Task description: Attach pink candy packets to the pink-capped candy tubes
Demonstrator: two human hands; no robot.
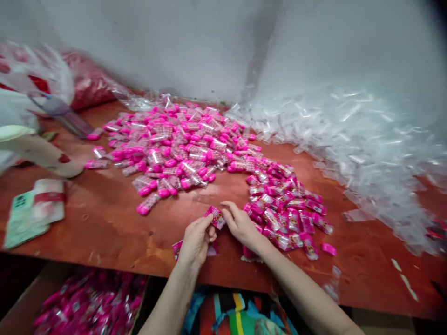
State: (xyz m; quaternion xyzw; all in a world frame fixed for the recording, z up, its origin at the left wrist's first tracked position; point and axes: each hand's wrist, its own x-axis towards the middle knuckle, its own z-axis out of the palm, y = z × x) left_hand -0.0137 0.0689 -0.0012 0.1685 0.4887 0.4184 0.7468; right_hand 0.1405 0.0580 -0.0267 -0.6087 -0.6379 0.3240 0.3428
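**Two hands on one pink packet**

Two hands meet at the near edge of the red-brown desk (104,223). The left hand (195,242) and the right hand (240,225) share one small pink packet (217,217), each grip pinching an end of it between thumb and fingertips, just above the desk. Another pink packet (177,247) lies partly under the left hand. Just right of the right hand sits a heap of wrapped pink packets (289,214); farther back spreads a larger heap of pink-capped clear tubes (181,149). A pile of clear plastic sleeves (366,149) fills the right side. At far left, another person's hand (45,156) rests on the desk, well apart.
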